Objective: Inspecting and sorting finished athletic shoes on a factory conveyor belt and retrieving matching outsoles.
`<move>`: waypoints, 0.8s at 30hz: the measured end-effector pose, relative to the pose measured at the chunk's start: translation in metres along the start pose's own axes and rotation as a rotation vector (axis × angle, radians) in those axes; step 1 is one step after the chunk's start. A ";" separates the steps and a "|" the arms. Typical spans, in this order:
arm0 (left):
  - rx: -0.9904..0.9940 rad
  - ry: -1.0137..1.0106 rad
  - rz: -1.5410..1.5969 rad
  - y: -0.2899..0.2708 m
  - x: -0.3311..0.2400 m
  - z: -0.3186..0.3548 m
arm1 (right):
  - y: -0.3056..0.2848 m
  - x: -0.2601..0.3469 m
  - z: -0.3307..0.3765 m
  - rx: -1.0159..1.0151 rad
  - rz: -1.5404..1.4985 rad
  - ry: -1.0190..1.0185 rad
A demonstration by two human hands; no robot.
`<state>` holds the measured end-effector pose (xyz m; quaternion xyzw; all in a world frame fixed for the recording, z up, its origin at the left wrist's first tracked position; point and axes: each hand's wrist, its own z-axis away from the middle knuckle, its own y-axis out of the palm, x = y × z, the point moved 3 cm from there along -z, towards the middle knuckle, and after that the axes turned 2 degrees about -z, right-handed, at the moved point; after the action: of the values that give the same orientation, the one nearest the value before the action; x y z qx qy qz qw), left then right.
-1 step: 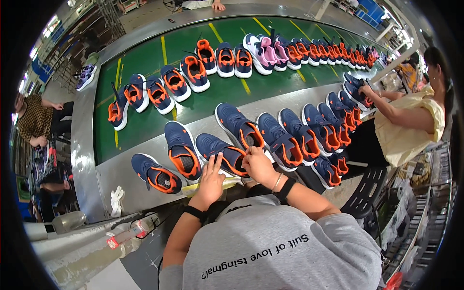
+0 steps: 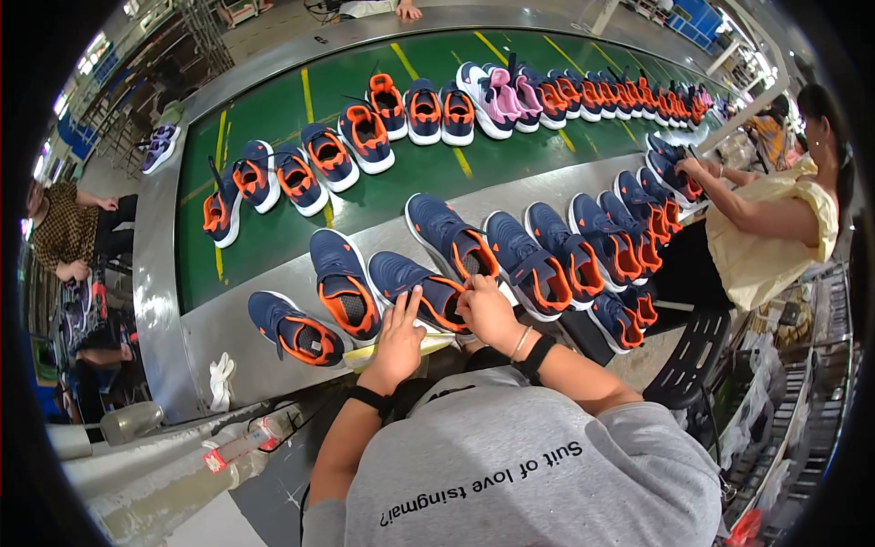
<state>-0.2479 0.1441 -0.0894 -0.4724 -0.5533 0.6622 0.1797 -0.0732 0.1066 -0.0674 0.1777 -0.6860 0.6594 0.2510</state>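
A navy sneaker (image 2: 412, 276) with an orange collar lies tilted on the metal table edge in front of me. My left hand (image 2: 397, 342) rests against its near side, fingers stretched out along the upper. At the heel end, my right hand (image 2: 488, 313) is closed, its fingertips pinching the orange collar; what else they may hold is hidden. Left of it stand two more navy sneakers, one upright (image 2: 339, 264) and one nearer the edge (image 2: 283, 321). Another navy sneaker (image 2: 442, 228) sits just beyond my right hand.
A green conveyor belt (image 2: 264, 118) carries a row of sneakers, some with pink linings. More navy sneakers (image 2: 551, 237) line the metal edge to my right. A person in a yellow top (image 2: 775, 228) handles a shoe there. A white glove (image 2: 221, 381) hangs at the left.
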 end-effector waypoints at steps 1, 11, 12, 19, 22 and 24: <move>-0.032 0.022 0.012 0.002 0.004 -0.001 | 0.006 0.000 -0.001 -0.005 -0.001 0.010; -0.046 -0.022 -0.001 0.012 0.011 0.007 | 0.025 0.000 -0.011 0.176 0.173 0.310; -0.045 -0.018 0.007 0.012 0.012 0.007 | 0.031 -0.003 -0.015 0.205 0.214 0.364; -0.119 0.004 0.046 0.020 0.017 0.008 | 0.039 -0.005 -0.031 0.290 0.314 0.520; -0.125 0.009 0.066 0.022 0.020 0.005 | 0.044 -0.015 -0.035 0.369 0.274 0.583; -0.115 -0.014 0.108 0.027 0.022 0.007 | 0.046 -0.015 -0.034 0.362 0.301 0.565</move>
<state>-0.2571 0.1485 -0.1234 -0.5065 -0.5652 0.6414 0.1124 -0.0840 0.1422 -0.1137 -0.0729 -0.4804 0.8227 0.2952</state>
